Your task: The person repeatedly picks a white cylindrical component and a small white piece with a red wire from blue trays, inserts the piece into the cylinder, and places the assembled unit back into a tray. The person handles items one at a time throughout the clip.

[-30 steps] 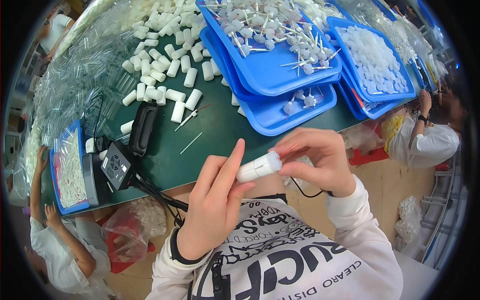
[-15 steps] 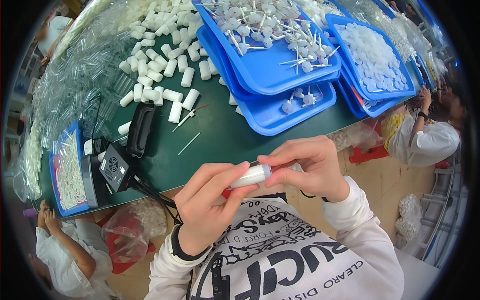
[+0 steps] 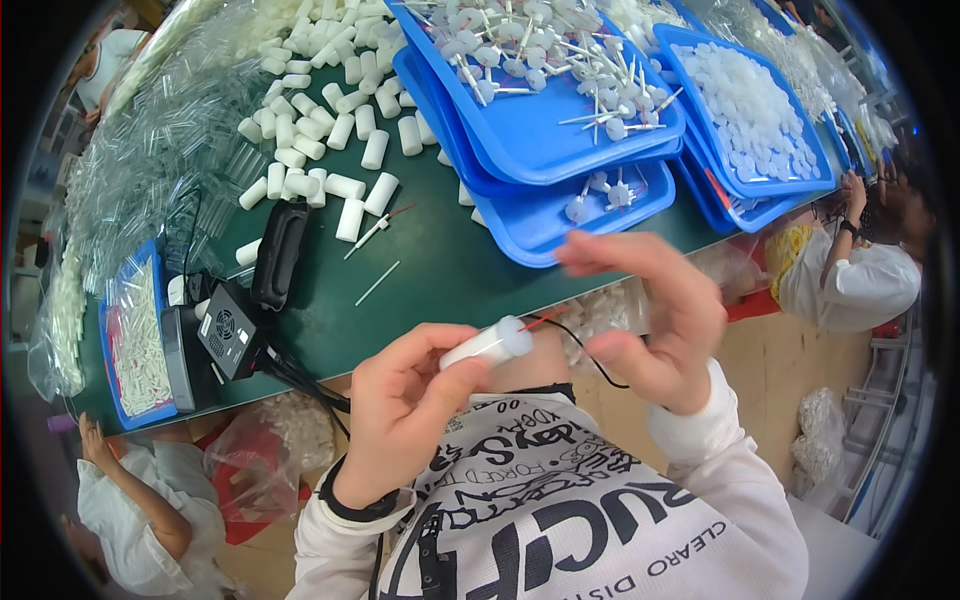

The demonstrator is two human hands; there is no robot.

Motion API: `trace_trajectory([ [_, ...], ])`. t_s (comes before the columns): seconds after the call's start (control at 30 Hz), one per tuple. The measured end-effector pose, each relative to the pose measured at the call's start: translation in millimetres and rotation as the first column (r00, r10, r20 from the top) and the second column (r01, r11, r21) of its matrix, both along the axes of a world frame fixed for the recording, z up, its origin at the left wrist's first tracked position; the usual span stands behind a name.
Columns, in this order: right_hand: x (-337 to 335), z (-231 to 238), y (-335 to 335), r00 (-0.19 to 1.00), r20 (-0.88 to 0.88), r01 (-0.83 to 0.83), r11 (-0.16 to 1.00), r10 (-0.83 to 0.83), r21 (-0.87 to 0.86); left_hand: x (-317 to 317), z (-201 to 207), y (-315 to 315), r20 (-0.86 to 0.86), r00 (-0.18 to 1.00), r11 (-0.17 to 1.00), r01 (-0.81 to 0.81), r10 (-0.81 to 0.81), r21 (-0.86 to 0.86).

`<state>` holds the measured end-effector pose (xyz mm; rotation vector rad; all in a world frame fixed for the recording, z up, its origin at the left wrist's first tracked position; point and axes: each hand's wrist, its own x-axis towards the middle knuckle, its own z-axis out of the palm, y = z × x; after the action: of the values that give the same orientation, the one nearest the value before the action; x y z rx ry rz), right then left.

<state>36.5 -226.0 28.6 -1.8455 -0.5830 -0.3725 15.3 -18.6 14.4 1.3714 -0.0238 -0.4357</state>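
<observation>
Between thumb and fingers, my left hand (image 3: 405, 400) grips a short white cylinder (image 3: 488, 345) with a pale round cap at its right end. Thin red wires stick out of that cap. My right hand (image 3: 665, 325) is off the cylinder, to its right, with thumb and fingers spread and nothing between them; its fingers are slightly blurred. On the green table (image 3: 420, 270) beyond my hands lie a thin white stick (image 3: 377, 284) and a small white stem piece with a red wire (image 3: 372, 237).
White cylinders (image 3: 340, 130) and clear tubes (image 3: 140, 170) are heaped at the far left. Stacked blue trays (image 3: 570, 160) hold stemmed discs; another blue tray (image 3: 745, 185) holds translucent discs. A black device (image 3: 230, 330) with cables stands left. Other people sit at both sides.
My right hand has let go of the capped end and moved up and right, its fingers spreading. The left hand keeps the cylinder, now tilted up at its capped end, with red wires showing.
</observation>
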Motion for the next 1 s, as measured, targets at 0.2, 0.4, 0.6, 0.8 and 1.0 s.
trace_trajectory([
  [0.2, -22.2, 37.0, 15.4, 0.92, 0.24, -0.093, 0.767, 0.31, -0.635, 15.0, -9.7, 2.8, -0.135, 0.988, 0.994, 0.059, -0.072, -0.094],
  [0.4, -22.6, 36.0, 6.8, 0.86, 0.19, -0.202, 0.658, 0.474, -0.725, 20.7, -11.8, 7.0, -0.131, 0.99, 0.973, -0.078, 0.05, -0.217],
  [0.6, -31.2, 49.5, 5.5, 0.859, 0.15, -0.208, 0.601, 0.49, -0.772, 18.1, -3.9, 7.3, 0.021, 0.999, 0.993, 0.029, -0.027, -0.117],
  [0.8, -34.2, 52.1, -0.2, 0.85, 0.122, -0.235, 0.577, 0.512, -0.782, 23.5, -9.8, 0.2, 0.074, 0.993, 0.983, 0.1, -0.09, -0.156],
  [1.0, -28.0, 45.9, 4.2, 0.822, 0.111, -0.287, 0.575, 0.558, -0.766, 16.3, -5.2, 3.5, 0.031, 0.999, 0.989, -0.04, 0.045, -0.146],
])
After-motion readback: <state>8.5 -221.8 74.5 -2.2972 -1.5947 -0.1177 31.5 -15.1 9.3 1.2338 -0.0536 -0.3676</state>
